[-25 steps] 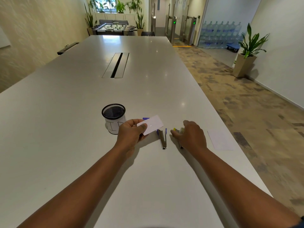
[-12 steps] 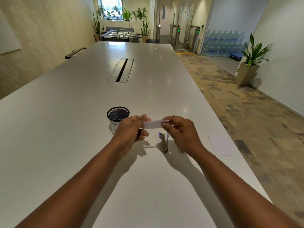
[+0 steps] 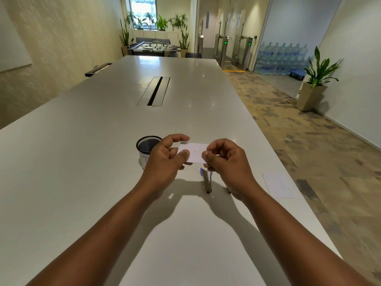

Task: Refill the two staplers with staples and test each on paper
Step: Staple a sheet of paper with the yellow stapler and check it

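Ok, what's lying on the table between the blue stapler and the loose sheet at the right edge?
In the head view, the right hand and wrist hang over that stretch, hiding most of it. Between blue stapler and sheet, a small dark tip shows.

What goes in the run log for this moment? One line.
left hand: holding paper slip | right hand: holding same slip | blue stapler: on table | slip: two staples visible

Small paper slip (image 3: 193, 153) pinched between both hands above white table (image 3: 82, 162).
Left hand (image 3: 165, 159) gripping slip's left edge, right hand (image 3: 224, 159) its right edge; two short staple marks showing mid-slip. Blue-tipped stapler (image 3: 206, 180) lying open just below right hand's fingers. Mesh cup (image 3: 146, 145) just left of left hand. Loose sheet (image 3: 280, 185) right of right wrist.
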Demonstrator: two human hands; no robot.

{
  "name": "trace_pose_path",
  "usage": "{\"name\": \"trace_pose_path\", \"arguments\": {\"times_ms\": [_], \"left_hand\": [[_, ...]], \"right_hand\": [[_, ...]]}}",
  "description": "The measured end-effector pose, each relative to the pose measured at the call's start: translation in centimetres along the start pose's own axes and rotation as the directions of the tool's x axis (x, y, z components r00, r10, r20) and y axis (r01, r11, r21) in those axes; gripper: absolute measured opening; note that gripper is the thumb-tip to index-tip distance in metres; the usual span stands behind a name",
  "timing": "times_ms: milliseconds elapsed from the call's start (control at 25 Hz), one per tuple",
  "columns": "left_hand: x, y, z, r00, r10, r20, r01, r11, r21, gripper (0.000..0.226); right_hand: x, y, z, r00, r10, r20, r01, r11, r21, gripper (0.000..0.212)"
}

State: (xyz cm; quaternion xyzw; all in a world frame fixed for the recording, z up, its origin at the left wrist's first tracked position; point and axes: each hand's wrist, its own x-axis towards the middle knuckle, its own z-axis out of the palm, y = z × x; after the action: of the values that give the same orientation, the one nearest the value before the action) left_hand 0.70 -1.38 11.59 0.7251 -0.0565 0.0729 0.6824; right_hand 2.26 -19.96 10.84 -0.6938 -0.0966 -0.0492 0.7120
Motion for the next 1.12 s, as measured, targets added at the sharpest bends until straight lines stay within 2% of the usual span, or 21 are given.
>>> {"name": "trace_pose_path", "arguments": {"times_ms": [160, 400, 800, 1120], "left_hand": [[0.0, 0.4, -0.1, 0.994, -0.108, 0.005, 0.107, 0.982, -0.158, 0.020], [0.1, 1.5, -0.2, 0.968, -0.246, 0.042, 0.243, 0.890, -0.385, 0.012], [0.0, 2.0, -0.3, 0.975, -0.222, 0.018, 0.215, 0.919, -0.329, 0.015], [-0.1, 2.2, -0.2, 0.978, -0.206, 0.026, 0.204, 0.929, -0.308, 0.014]], "right_hand": [[-0.4, -0.4, 0.2, 0.998, 0.070, -0.008, -0.069, 0.993, 0.097, 0.013], [-0.6, -0.7, 0.3, 0.988, 0.154, 0.012, -0.152, 0.952, 0.265, 0.014], [-1.0, -0.4, 0.7, 0.964, 0.255, 0.073, -0.262, 0.876, 0.405, 0.015], [-1.3, -0.4, 0.7, 0.959, 0.268, 0.091, -0.281, 0.859, 0.428, 0.015]]}}
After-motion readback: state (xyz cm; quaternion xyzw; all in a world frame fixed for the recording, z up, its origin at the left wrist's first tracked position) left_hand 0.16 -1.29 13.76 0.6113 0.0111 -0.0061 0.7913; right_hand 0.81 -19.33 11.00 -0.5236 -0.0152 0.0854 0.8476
